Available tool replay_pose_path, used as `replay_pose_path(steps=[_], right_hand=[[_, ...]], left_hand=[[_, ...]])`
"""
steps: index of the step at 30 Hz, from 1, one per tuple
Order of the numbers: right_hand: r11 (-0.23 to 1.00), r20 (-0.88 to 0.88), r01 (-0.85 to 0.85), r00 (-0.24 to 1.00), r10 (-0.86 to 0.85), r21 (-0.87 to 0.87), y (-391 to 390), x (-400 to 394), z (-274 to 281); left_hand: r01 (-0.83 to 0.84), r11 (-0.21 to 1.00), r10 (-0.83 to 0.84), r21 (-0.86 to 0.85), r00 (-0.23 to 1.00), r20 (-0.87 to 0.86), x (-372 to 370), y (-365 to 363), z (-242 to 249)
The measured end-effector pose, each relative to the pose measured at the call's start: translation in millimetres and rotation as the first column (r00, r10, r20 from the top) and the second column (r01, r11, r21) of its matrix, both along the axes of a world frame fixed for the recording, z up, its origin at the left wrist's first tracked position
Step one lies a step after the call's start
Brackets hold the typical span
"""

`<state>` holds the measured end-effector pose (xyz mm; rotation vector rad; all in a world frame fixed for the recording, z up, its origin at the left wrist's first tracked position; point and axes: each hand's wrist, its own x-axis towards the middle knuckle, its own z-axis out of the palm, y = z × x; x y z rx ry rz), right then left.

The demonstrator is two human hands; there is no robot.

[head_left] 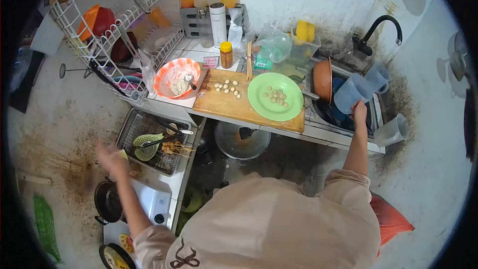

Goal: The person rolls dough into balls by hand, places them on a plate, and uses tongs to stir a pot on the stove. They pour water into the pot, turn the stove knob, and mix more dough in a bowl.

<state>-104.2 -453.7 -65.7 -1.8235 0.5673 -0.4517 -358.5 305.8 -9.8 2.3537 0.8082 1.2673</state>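
My right hand (358, 112) is closed on a clear plastic jug (351, 94), tilted over the sink (369, 125). Other clear jugs stand nearby, one behind it (378, 76) and one on the counter's right end (392, 131). A brown bowl (322, 80) leans in the sink. My left hand (110, 159) is stretched out at the left, above the stove side and near the wire-lined tray (130, 132). Motion smears its fingers, and I cannot see anything held in it. Skewered food (172, 147) and a green strainer (145, 147) lie in that tray.
A wooden board (215, 100) carries small white balls (227, 87) and a green plate (275, 114) with more balls. Left of it sits an orange bowl (160, 82) with white dough. A black pan (107, 200) rests on the stove (152, 201). A dish rack (79, 35) stands behind.
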Motion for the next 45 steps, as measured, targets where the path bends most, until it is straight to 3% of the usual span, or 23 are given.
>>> replay_pose_path(steps=[1, 2, 3, 4, 6, 8, 9, 11, 13, 14, 15, 16, 17, 18, 20, 22, 25, 28, 31, 34, 39, 45], right_hand=[[0.999, 0.005, 0.003, 1.0, -0.003, -0.038, 2, 1, -1], [0.997, 0.015, 0.014, 1.0, -0.013, -0.076, 2, 1, 0], [0.998, 0.032, 0.01, 0.999, -0.008, -0.059, 1, 3, -4], [0.999, 0.051, 0.01, 0.999, -0.008, -0.043, 0, 5, -8], [0.979, 0.11, -0.012, 0.993, 0.035, -0.205, -6, 7, -17], [0.967, 0.16, -0.136, 0.972, 0.172, -0.216, -5, 0, -11], [0.97, 0.237, -0.141, 0.953, 0.187, -0.198, -7, 3, -19], [0.962, 0.24, 0.017, 0.97, 0.05, -0.271, -21, 24, -45], [0.936, 0.156, 0.043, 0.988, 0.013, -0.35, -19, 21, -40], [0.902, 0.208, 0.087, 0.978, 0.003, -0.423, -8, 11, -20], [0.937, 0.102, 0.069, 0.994, -0.036, -0.343, -9, 11, -21], [0.872, 0.231, 0.14, 0.972, -0.032, -0.47, -11, 17, -36], [0.95, 0.036, 0.011, 0.999, 0.001, -0.312, 10, -16, 21], [0.966, 0.009, -0.06, 0.998, 0.065, -0.253, 5, -13, 15], [0.966, 0.099, -0.079, 0.989, 0.106, -0.246, 5, -14, 11], [0.962, 0.125, -0.078, 0.986, 0.114, -0.262, 3, -17, 14], [0.979, 0.014, -0.102, 0.994, 0.106, -0.174, -1, -18, 18], [0.972, 0.024, -0.057, 0.998, 0.064, -0.228, 5, -24, 31], [0.972, -0.056, -0.036, 0.998, 0.024, -0.233, 8, -28, 40], [0.978, -0.062, -0.026, 0.998, 0.013, -0.207, 9, -28, 36], [0.954, -0.037, 0.011, 0.999, -0.023, -0.299, 16, -28, 36], [0.973, -0.083, 0.04, 0.995, -0.06, -0.228, 13, -21, 30]], left_hand=[[0.268, 0.962, -0.271, 0.049, 0.96, 0.075, 41, -28, -15], [0.378, 0.917, -0.377, 0.132, 0.926, -0.03, 68, -90, 8], [0.452, 0.83, -0.465, 0.328, 0.884, -0.042, 95, -134, 7], [0.633, 0.724, -0.663, 0.276, 0.748, 0.026, 115, -182, 14], [0.815, 0.516, -0.837, 0.265, 0.546, -0.048, 133, -261, 27], [0.926, 0.347, -0.933, 0.151, 0.356, -0.042, 143, -322, 29], [0.954, 0.244, -0.965, 0.177, 0.257, -0.057, 147, -345, 34], [0.98, 0.124, -0.988, 0.156, 0.137, -0.073, 157, -390, 35], [0.992, 0.005, -0.998, 0.125, 0.014, -0.068, 168, -435, 33], [0.993, -0.051, -0.998, 0.107, -0.046, -0.051, 173, -458, 31], [0.991, -0.105, -0.994, 0.088, -0.103, -0.031, 178, -480, 30], [0.987, -0.153, -0.988, 0.039, -0.152, -0.034, 183, -499, 28], [0.98, -0.197, -0.98, -0.011, -0.197, -0.034, 187, -517, 25], [0.97, -0.236, -0.971, -0.061, -0.238, -0.032, 190, -534, 20], [0.939, -0.147, -0.989, -0.311, -0.138, 0.049, 192, -562, 5], [0.795, -0.112, -0.988, -0.596, -0.026, 0.151, 192, -579, -1], [0.88, -0.079, -0.979, -0.468, 0.02, 0.202, 198, -575, -7], [0.947, 0.023, -0.967, -0.322, 0.102, 0.232, 212, -542, -17], [0.868, -0.02, -0.93, -0.496, 0.166, 0.328, 218, -500, 6], [0.902, 0.02, -0.884, -0.432, 0.218, 0.414, 226, -471, 18], [0.932, -0.109, -0.869, -0.346, 0.08, 0.489, 243, -430, 6], [0.969, -0.109, -0.907, -0.22, -0.006, 0.422, 260, -415, 1]])
